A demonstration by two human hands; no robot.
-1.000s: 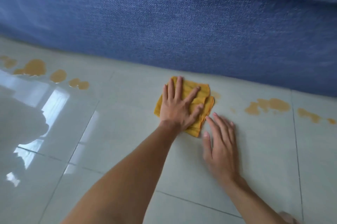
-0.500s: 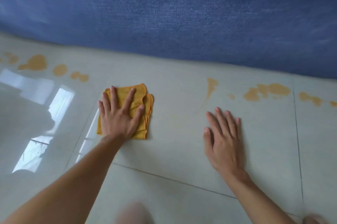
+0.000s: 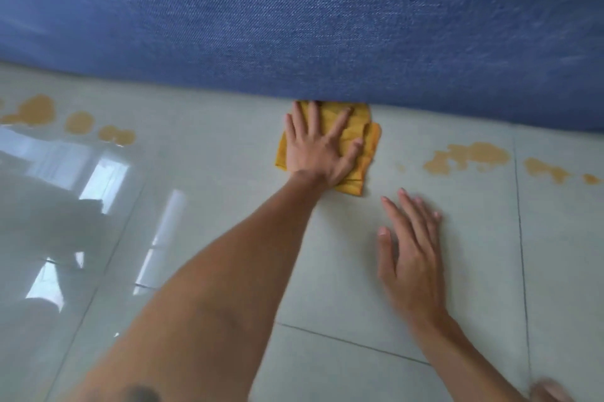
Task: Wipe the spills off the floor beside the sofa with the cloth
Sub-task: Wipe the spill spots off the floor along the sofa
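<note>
A folded yellow cloth (image 3: 366, 136) lies on the pale tiled floor (image 3: 202, 172), its far edge against the base of the blue sofa (image 3: 294, 15). My left hand (image 3: 318, 146) presses flat on the cloth with fingers spread, fingertips at the sofa's edge. My right hand (image 3: 411, 244) rests flat on the bare tile, to the right of the cloth and nearer me, holding nothing. Brownish spills (image 3: 467, 156) lie to the right of the cloth, with smaller blots (image 3: 552, 171) further right. Another group of spills (image 3: 78, 122) sits at the far left.
The sofa's front runs across the whole top of the view and blocks the far side. Glossy tiles at the left reflect a window and a dark shape (image 3: 58, 205). Grout lines (image 3: 519, 238) cross the floor at right and near me.
My left hand has slid the cloth from the left back to the right and up against the sofa base. The streak near the middle is gone. My right hand has stayed planted.
</note>
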